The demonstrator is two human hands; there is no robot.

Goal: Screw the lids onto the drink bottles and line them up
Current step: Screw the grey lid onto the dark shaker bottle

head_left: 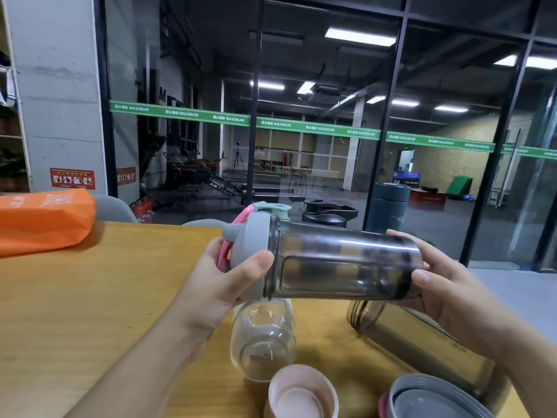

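Note:
I hold a smoky grey transparent bottle (pixel 340 260) sideways above the wooden table (pixel 99 285). My left hand (pixel 223 279) grips its grey lid (pixel 254 242), which has a pink loop, at the bottle's left end. My right hand (pixel 446 282) grips the bottle's base. Below it a clear bottle (pixel 262 336) and a second smoky bottle (pixel 422 342) lie on the table without lids. A pink lid (pixel 301 393) and a grey lid (pixel 434 399) sit at the near edge. A teal lid (pixel 272 208) and a black lid (pixel 330 212) lie behind the held bottle.
A dark teal capped flask (pixel 390 206) stands at the table's far right. An orange bag (pixel 42 224) lies at the far left. A glass wall with a green stripe runs behind the table, and the table's right edge drops to grey floor.

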